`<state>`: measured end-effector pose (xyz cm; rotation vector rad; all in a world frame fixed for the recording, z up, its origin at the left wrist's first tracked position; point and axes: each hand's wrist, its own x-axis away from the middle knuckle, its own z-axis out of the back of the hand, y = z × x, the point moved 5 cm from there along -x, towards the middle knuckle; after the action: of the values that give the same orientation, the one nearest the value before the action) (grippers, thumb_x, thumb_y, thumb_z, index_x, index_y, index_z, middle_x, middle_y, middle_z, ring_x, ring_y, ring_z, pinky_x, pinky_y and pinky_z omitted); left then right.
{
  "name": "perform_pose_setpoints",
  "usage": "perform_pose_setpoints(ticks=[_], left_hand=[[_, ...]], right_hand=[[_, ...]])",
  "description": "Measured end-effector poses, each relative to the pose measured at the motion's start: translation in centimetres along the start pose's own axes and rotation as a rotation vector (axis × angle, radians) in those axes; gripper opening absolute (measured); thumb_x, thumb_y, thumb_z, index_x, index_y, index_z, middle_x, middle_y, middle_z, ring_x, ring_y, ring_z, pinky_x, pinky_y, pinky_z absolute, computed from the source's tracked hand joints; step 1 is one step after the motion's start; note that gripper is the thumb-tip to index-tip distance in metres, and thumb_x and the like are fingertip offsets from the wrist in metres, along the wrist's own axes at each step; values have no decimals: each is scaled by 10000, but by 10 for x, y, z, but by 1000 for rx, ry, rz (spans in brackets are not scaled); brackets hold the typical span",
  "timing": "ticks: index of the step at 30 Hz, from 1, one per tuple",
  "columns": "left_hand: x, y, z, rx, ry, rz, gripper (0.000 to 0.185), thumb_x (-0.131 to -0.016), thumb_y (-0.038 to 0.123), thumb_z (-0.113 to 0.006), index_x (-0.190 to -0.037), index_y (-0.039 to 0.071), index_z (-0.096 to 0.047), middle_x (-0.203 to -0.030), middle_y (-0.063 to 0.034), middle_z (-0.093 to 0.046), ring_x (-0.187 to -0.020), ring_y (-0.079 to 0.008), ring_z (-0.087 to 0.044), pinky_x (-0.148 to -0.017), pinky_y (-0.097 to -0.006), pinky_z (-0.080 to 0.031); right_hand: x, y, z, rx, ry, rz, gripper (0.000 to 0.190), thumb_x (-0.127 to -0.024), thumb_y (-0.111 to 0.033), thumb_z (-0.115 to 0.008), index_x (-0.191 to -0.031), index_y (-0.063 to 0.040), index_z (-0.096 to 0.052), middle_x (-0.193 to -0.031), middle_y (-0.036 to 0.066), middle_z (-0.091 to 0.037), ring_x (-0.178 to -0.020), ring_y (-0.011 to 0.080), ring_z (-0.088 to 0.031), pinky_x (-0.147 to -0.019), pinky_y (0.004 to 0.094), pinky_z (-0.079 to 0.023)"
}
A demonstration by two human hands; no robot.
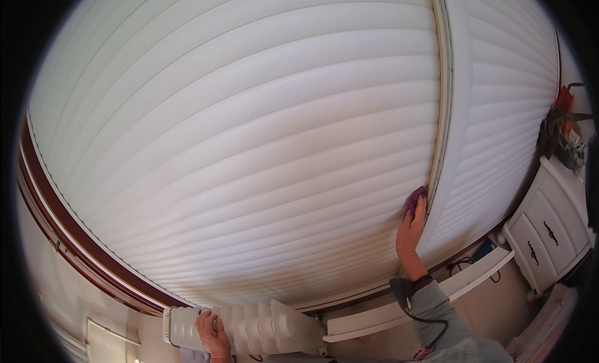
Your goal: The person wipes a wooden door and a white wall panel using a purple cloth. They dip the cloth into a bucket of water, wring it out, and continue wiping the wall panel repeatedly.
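Note:
White horizontal slats of a closed window blind or shutter (281, 129) fill most of the view. My right hand (411, 232) holds a purple cloth (415, 199) against the slats, right beside the light vertical strip (444, 105) that divides two slatted sections. A dark band and a device with a black cable are on that wrist. Lower down at the left, my left hand (213, 332) rests on the top of a white finned radiator heater (252, 328), fingers bent over its fins.
A white nightstand (538, 236) with dark handles stands at the right, with mixed items (568, 133) on top. A long white panel (365, 323) lies low along the wall, near black cables (461, 264). Dark red frame (93, 246) edges the left.

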<state>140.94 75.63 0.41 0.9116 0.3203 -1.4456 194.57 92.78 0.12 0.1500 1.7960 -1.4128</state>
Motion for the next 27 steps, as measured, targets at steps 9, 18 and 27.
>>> perform_pose_setpoints(ticks=[9,18,27], left_hand=[[-1,0,0,40,5,21,111,-788,-4,-605,-895,24,-603,-1095,-155,-598,-1065,-337,-514,-924,-420,-412],[0,-5,-2,57,14,22,125,-776,14,-615,-900,19,-598,-1061,-161,-600,-1049,-366,-512,-922,-446,-406],[-1,0,0,75,27,47,139,-761,-11,-616,-897,17,-605,-1059,-164,-601,-1050,-364,-513,-913,-438,-414]], right_hand=[[0,-12,-2,163,-144,56,556,-849,79,-438,-1393,34,-329,-1485,234,-256,-1361,384,-266,-1128,410,-213],[12,-11,-20,19,-103,-58,564,-833,90,-420,-1388,21,-346,-1492,225,-256,-1372,367,-269,-1128,398,-217],[22,-24,-29,-32,-126,-123,565,-825,121,-418,-1379,35,-349,-1487,250,-246,-1376,376,-262,-1126,399,-218]])
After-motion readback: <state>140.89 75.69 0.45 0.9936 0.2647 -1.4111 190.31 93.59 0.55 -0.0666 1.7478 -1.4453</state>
